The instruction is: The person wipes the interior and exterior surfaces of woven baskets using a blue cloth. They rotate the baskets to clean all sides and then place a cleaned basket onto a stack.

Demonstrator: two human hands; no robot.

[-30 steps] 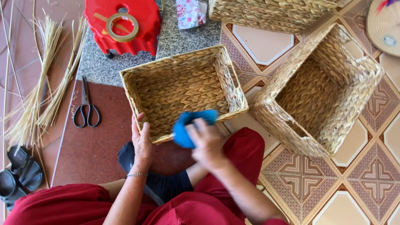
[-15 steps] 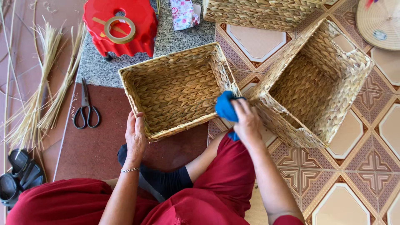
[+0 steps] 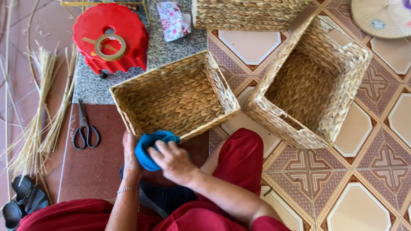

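**Blue cloth back at basket's near rim**

Swung back from the right-hand corner of half a second ago, right hand now at the near rim of the shallow woven basket, fingers curled and clenched over a wad of blue cloth. Cloth pressed against the rim's front edge, bunched between both hands, partly hidden under the right knuckles. Left hand wrapped round the same edge just beside the cloth, bracing the basket; fingertips tucked out of sight, so grip on the rim likely but hard to confirm.

Cloth soft and light by the look of it, easily crumpled, best held in a loose fistful as here. Basket stiff-sided but light, woven of dry fibre, rough rather than slippery; rim the natural place to take hold.

Close by on the tiled floor: a deeper basket tipped toward the camera, scissors on a dark mat, bundles of straw at left, a red stool with a roll of tape on top, black sandals at lower left.
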